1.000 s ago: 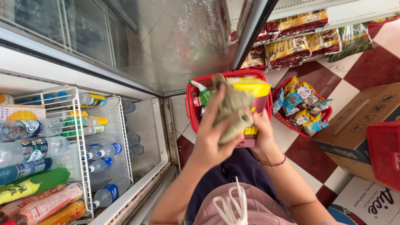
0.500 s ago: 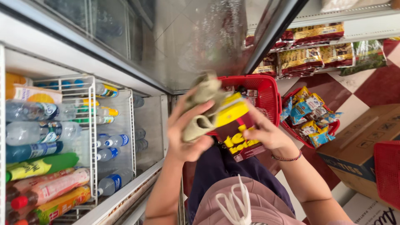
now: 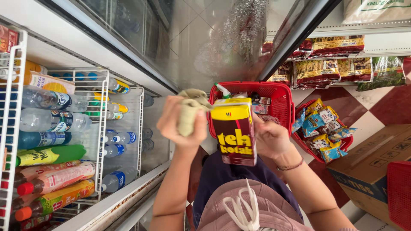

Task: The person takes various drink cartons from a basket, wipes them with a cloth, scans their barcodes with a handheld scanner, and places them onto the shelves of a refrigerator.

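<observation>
Bright, even daylight, glare and reflections on the glass door (image 3: 205, 38), wide-angle stretch at the edges

Drink carton (image 3: 234, 130) sat in right hand (image 3: 270, 139), directly in front of the shopping basket (image 3: 280, 96). Cloth (image 3: 188, 112) was bunched in left hand (image 3: 182, 124), just left of the carton. Open cooler with bottles on wire racks (image 3: 100, 128) stood at left. Second basket of snack packets (image 3: 323, 132) lay right of the first; cardboard box (image 3: 376, 160) further right; shelves of packets (image 3: 342, 55) behind.
</observation>
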